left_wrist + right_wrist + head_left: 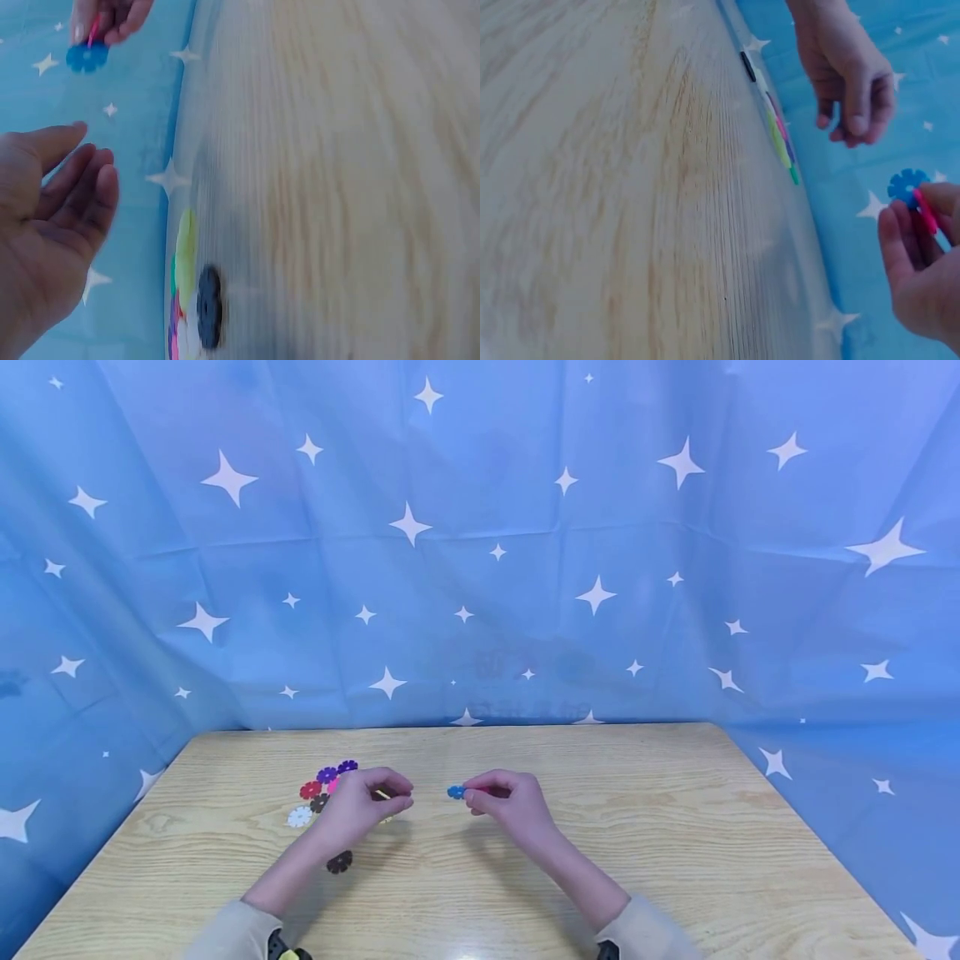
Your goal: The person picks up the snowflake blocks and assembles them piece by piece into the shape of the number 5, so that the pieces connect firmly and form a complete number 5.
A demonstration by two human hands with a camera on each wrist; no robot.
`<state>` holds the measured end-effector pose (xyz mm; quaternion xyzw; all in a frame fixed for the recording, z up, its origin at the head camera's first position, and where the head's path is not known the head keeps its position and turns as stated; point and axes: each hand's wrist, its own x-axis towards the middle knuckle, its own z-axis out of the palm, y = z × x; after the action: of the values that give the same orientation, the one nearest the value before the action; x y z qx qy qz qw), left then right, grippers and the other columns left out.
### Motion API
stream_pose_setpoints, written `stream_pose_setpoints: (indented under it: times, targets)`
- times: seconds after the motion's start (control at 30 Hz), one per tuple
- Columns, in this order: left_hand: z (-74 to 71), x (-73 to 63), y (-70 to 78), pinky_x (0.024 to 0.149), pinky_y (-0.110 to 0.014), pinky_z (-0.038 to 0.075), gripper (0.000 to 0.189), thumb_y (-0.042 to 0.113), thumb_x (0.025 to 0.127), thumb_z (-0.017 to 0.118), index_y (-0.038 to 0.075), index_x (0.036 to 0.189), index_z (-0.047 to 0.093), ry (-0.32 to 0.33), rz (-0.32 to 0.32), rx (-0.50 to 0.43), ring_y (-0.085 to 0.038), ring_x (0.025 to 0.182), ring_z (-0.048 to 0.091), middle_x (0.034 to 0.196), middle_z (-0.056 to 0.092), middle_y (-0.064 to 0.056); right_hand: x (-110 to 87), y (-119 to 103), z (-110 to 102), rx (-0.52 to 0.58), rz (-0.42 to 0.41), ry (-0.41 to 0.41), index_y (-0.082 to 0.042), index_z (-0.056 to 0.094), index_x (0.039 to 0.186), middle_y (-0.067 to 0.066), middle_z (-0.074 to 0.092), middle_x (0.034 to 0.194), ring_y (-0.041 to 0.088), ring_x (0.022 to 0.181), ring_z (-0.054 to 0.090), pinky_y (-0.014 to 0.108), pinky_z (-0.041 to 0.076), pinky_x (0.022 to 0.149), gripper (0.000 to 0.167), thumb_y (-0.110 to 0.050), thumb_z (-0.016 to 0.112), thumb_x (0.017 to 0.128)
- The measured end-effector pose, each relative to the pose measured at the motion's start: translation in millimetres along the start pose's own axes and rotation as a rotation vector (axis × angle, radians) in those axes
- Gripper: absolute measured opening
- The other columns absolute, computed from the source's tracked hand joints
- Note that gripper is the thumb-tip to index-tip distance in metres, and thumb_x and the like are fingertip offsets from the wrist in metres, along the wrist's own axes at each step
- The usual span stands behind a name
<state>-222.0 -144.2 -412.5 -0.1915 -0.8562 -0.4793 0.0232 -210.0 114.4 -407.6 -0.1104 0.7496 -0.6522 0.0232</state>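
Observation:
My right hand (517, 806) is raised above the table, its thumb and fingers pinching a pink notched plastic disc (925, 211). A blue notched disc (907, 185) is joined to it at an angle and sticks out past the fingertips. To the left, my left hand (358, 806) hovers with loosely bent fingers; the left wrist view shows nothing between them. Under and around that hand lie more flower-shaped discs, including a yellow one (386, 820) partly hidden behind it.
On the table (675, 843), left side, lie a white disc (299, 816), a red disc (311, 789), purple discs (327, 775) and a dark brown or black disc (339, 862) nearer the front. A blue curtain with white stars (480, 568) hangs behind the table.

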Motion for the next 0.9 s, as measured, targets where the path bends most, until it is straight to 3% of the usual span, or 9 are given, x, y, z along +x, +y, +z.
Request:
stream_pose_setpoints:
  times: [0.17,0.27,0.57,0.9]
  targets:
    - [-11.9,-2.1,-13.2,0.068,-0.026,0.058,0.023,0.006,0.088,0.08,0.002,0.109,0.075,-0.113,-0.024,0.043,-0.019,0.091,0.066,0.103,0.072,-0.009,0.1,-3.6,-4.1,0.009,0.014,0.015,0.003,0.075,0.105,0.012,0.074,0.096,0.033,0.088,0.073,0.034,0.062,0.082,0.014,-0.004,0.072,0.094]
    - [-17.2,-3.3,-19.3,0.067,-0.026,0.057,0.026,0.003,0.086,0.08,0.0,0.112,0.074,-0.148,-0.04,0.056,-0.02,0.09,0.064,0.104,0.07,-0.01,1.0,-5.3,-5.4,0.016,0.013,0.026,0.004,0.075,0.105,0.012,0.074,0.095,0.031,0.087,0.073,0.035,0.061,0.083,0.014,-0.004,0.073,0.094]
    - [-20.9,-3.5,-26.1,0.061,-0.027,0.051,0.033,-0.003,0.082,0.08,0.0,0.114,0.073,-0.163,-0.123,0.084,-0.019,0.082,0.058,0.093,0.063,-0.006,-0.6,-4.7,-7.9,0.017,0.006,0.03,0.005,0.074,0.107,0.015,0.073,0.096,0.027,0.084,0.073,0.036,0.061,0.083,0.016,-0.004,0.072,0.095]
    - [-17.1,-0.1,-32.2,0.059,-0.027,0.05,0.033,-0.008,0.082,0.078,0.002,0.113,0.074,-0.155,-0.124,0.151,-0.018,0.079,0.056,0.088,0.062,-0.003,-1.9,-1.7,-9.6,0.004,0.015,0.024,0.004,0.074,0.106,0.012,0.073,0.093,0.027,0.084,0.073,0.033,0.061,0.083,0.014,-0.005,0.072,0.094]
